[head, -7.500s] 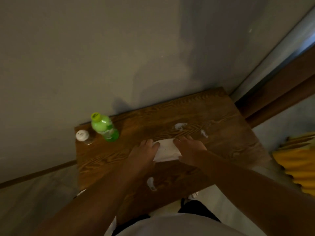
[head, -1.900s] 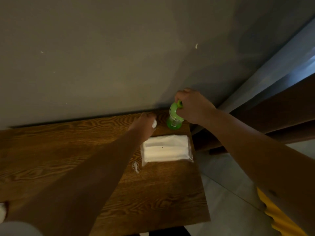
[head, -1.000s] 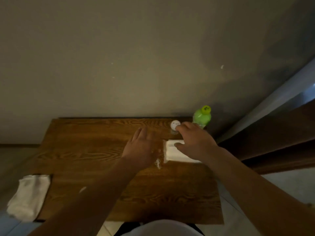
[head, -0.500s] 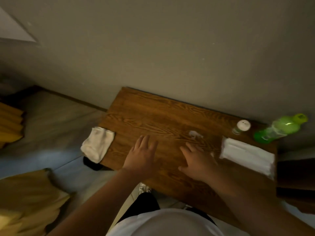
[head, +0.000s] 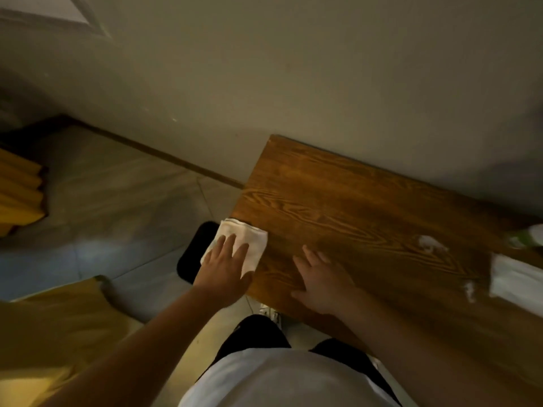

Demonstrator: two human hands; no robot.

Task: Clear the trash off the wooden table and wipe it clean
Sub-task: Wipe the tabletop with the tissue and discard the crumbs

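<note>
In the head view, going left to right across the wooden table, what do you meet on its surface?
White cloth at the left edge under the left hand → right hand flat on the wood → crumpled white scrap → smaller white scrap → white tissue pack at the right edge.

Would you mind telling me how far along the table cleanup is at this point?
Nothing looks finished yet. In hand: the left hand lies flat on the folded white cloth at the brown wooden table's left corner; the right hand rests flat beside it. Left: white crumpled paper scraps remain on the wood, and wiping has not visibly begun.
</note>
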